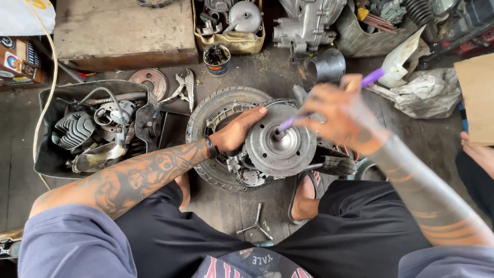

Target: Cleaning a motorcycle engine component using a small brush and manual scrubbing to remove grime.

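The round metal drum [280, 144] sits on the engine inside the small tyre [216, 110]; the left hand [237, 129] presses flat on its rim, the right hand [342, 116] grips a purple-handled screwdriver [288, 123] in its hub, which may slip off if the drum turns

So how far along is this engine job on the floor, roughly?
Stripping looks well under way: loose parts already fill the black tub and the yellow tray. In hand now: the left hand steadies the round drum on the engine, which lies in a tyre, while the right hand works a purple-handled tool at its centre. The drum is still on, with the engine under it.
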